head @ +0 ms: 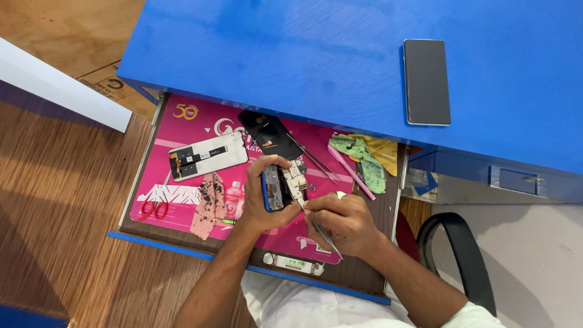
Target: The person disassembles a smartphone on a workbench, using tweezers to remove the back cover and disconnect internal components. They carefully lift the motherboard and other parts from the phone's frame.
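Blue phone frame (273, 188) | left hand (261, 197) grip | right hand (343, 222) metal tweezers (319, 228)

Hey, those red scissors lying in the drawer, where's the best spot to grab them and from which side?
Probably by the red handle loops, reached from above at the drawer's front left corner. The red scissors lie flat on the pink mat, loops toward the drawer's front edge and blades pointing back toward the white panel. The handle end looks uncluttered, and both the left hand and right hand are busy elsewhere.
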